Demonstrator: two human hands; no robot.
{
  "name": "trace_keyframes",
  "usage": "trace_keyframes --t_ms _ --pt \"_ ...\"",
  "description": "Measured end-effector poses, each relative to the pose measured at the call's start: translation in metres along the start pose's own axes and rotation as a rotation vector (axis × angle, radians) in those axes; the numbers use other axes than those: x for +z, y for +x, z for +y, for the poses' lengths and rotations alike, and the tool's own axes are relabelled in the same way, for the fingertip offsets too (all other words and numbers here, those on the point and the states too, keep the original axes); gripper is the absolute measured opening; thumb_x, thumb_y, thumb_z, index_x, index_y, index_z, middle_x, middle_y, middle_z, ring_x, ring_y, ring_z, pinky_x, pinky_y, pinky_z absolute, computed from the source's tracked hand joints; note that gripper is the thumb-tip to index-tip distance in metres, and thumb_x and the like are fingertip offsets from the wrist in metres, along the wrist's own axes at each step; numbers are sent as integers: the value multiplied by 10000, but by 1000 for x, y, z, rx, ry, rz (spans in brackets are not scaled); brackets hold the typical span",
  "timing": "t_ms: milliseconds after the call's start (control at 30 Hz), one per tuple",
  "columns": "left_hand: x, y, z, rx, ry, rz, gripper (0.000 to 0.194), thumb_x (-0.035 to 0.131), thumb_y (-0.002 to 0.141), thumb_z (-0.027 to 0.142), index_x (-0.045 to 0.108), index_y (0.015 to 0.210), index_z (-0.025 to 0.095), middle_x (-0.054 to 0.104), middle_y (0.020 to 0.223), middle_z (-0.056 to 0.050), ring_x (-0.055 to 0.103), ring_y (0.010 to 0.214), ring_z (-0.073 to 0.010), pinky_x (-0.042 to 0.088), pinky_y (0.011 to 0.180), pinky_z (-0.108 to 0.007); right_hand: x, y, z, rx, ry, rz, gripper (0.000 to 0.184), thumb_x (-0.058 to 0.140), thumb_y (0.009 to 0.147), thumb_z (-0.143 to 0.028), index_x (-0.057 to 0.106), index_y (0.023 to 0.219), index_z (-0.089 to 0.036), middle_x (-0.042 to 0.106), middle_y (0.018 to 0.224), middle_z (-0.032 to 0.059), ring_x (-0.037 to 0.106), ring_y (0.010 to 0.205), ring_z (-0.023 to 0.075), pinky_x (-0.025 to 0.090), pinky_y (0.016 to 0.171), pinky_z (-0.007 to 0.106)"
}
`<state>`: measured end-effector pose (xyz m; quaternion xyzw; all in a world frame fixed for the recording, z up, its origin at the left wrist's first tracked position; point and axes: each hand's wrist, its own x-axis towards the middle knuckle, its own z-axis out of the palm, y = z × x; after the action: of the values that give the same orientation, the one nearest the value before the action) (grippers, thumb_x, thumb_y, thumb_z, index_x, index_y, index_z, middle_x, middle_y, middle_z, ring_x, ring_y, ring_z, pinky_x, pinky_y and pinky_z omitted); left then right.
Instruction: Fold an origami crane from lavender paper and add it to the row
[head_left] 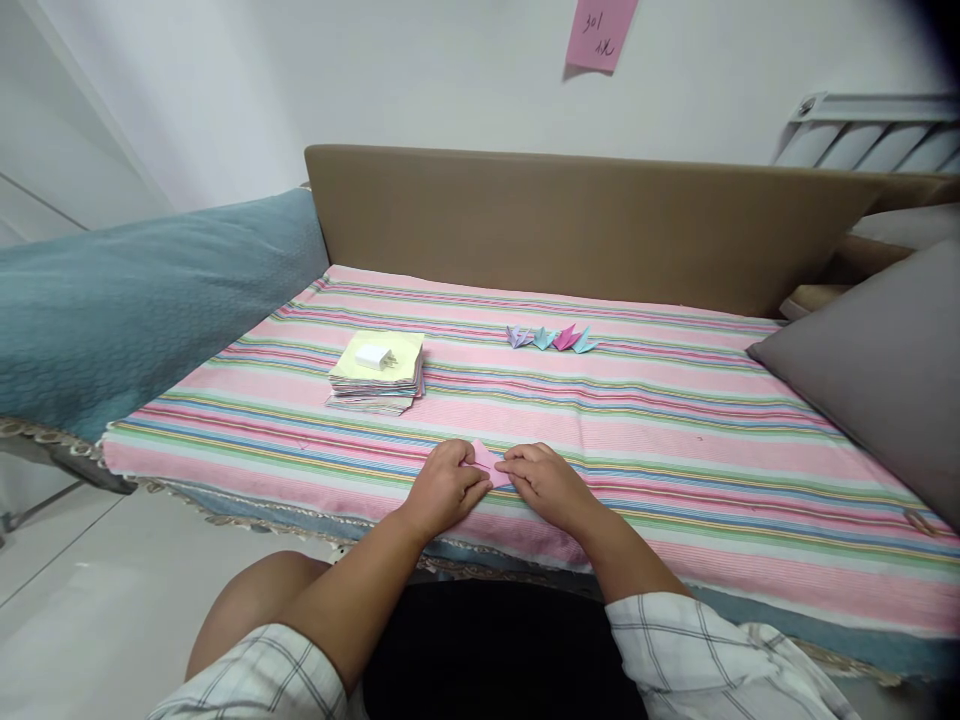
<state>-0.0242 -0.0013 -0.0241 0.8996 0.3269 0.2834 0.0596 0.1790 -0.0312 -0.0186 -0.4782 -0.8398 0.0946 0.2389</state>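
Note:
A small folded piece of pink paper lies on the striped cloth between my hands, close to the front edge of the seat. My left hand pinches its left side, thumb and fingers pressed on the paper. On the opposite side my right hand has its fingertips closed on the right edge. Parts of the paper are hidden under the fingers. Farther back stands a row of several folded paper cranes in lilac, light blue and magenta.
A stack of square paper sheets, yellow on top, sits left of my hands with a white charger plug on it. A grey cushion leans at the right. Behind the striped cloth rises a brown backrest; a blue-covered armrest bounds the left.

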Motion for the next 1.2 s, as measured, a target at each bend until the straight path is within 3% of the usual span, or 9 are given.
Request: trace_keyframes --t_ms 200,267,433,600,833,1200 --pt "-3 2 3 -28 33 9 158 538 807 259 646 721 183 505 795 -45 467 800 -184 390 778 -353 1 -1 -1 11 -15 8 289 464 882 -171 656 1068 -279 627 1012 50 528 933 185 440 811 335" --pt "-3 2 3 -44 31 8 112 535 800 239 634 812 187 530 830 -47 479 831 -192 383 823 -378 2 -1 0 8 -16 12 292 461 884 -172 655 1071 -284 627 1005 50 529 926 185 440 807 335" --pt "1 0 0 -40 33 6 264 540 799 226 612 1052 211 536 867 -54 485 866 -204 383 822 -376 2 0 1 2 -11 9 291 457 887 -180 656 1073 -282 625 1006 53 526 924 189 439 810 343" --pt "2 0 -1 -30 30 -12 217 527 811 220 668 977 215 488 809 -44 469 804 -181 394 725 -313 3 0 0 12 -16 13 285 454 886 -178 658 1067 -263 625 1007 52 521 924 189 438 808 338" --pt "3 1 0 -4 49 11 230 473 852 215 680 953 213 474 849 -54 457 805 -172 394 712 -296 2 0 -2 32 -18 6 280 464 883 -178 658 1067 -264 622 1012 50 519 921 187 435 812 337" --pt "4 5 0 -96 29 -45 213 520 800 181 680 938 206 488 816 -48 474 800 -181 402 712 -309 4 -1 0 38 -9 2 285 462 885 -184 653 1076 -277 616 1024 47 514 929 186 431 819 342"
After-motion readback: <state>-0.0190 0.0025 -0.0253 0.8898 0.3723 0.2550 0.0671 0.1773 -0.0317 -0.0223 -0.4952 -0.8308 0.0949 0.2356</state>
